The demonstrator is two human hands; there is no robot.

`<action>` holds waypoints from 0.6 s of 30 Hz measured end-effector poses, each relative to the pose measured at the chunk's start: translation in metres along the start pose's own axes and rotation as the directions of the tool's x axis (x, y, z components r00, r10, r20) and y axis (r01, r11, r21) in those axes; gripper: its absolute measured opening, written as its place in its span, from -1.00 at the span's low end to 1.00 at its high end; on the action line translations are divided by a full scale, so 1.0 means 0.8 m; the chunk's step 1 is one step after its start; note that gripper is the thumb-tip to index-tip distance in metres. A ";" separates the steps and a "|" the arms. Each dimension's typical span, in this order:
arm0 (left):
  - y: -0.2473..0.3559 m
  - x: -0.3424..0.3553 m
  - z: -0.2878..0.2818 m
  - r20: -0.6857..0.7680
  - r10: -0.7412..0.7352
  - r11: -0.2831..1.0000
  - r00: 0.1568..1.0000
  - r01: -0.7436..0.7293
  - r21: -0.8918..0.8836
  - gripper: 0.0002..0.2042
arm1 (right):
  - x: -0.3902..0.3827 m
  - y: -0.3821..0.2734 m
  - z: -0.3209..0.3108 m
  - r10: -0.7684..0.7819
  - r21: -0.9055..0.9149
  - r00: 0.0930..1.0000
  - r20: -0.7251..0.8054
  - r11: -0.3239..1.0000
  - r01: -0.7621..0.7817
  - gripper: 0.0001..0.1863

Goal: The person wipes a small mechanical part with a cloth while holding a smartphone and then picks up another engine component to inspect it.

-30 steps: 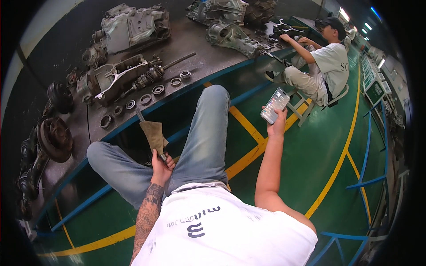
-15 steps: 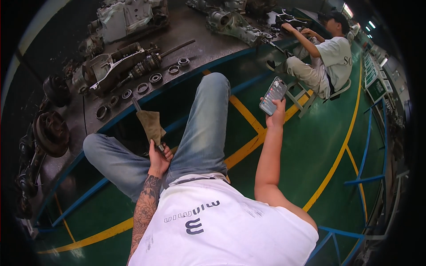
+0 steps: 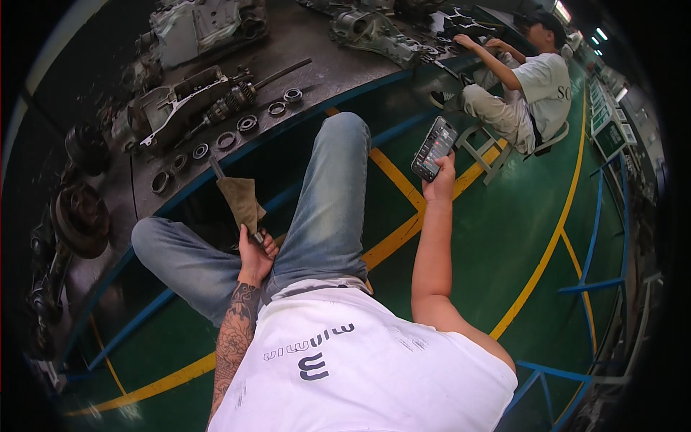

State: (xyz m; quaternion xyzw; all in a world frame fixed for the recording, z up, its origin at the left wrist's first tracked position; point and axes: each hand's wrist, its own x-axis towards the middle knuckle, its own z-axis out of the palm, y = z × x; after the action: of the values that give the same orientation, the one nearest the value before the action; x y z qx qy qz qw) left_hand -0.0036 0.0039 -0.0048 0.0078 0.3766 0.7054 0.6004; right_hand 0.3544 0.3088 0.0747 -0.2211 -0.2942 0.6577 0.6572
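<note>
In my raised right hand (image 3: 440,181), fingers closed round its lower end, is a smartphone (image 3: 434,147) with a lit, dark-toned screen. My left hand (image 3: 256,255) rests low between my thighs, wrapped around a metal shaft (image 3: 217,168). A brown cloth (image 3: 242,202) covers the shaft's middle, while its bare upper end points toward the bench edge. Just beyond that end, bearing rings and gears (image 3: 201,151) lie in a row along the bench.
The dark metal bench (image 3: 302,45) with a blue edge carries an opened gearbox housing (image 3: 169,111), a gear shaft (image 3: 230,108) and a brake drum (image 3: 80,219). A person (image 3: 540,86) sits on a stool at the right, hands at the bench. Yellow lines mark the green floor (image 3: 497,237).
The phone has shifted slightly left, and its screen has gone from a pale display to a darker one. My left hand keeps hold of the cloth-wrapped shaft.
</note>
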 end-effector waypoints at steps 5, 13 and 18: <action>0.000 0.001 -0.003 0.005 -0.006 1.000 1.000 0.006 -0.004 -0.43 | -0.001 0.000 0.007 0.014 0.031 0.999 0.044 0.999 -0.016 -0.48; 0.000 -0.001 0.003 -0.013 -0.004 1.000 1.000 0.004 -0.007 -0.44 | -0.002 0.000 0.011 0.053 0.064 0.993 0.104 0.996 -0.060 -0.55; 0.000 -0.001 0.002 -0.017 0.000 1.000 1.000 0.000 -0.003 -0.43 | -0.007 -0.001 0.014 0.047 0.005 0.991 0.128 0.999 -0.048 -0.40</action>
State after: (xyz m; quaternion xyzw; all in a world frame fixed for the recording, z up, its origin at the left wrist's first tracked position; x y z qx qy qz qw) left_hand -0.0023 0.0038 -0.0034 0.0007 0.3806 0.7063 0.5970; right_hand 0.3475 0.3025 0.0828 -0.1828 -0.3275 0.6873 0.6221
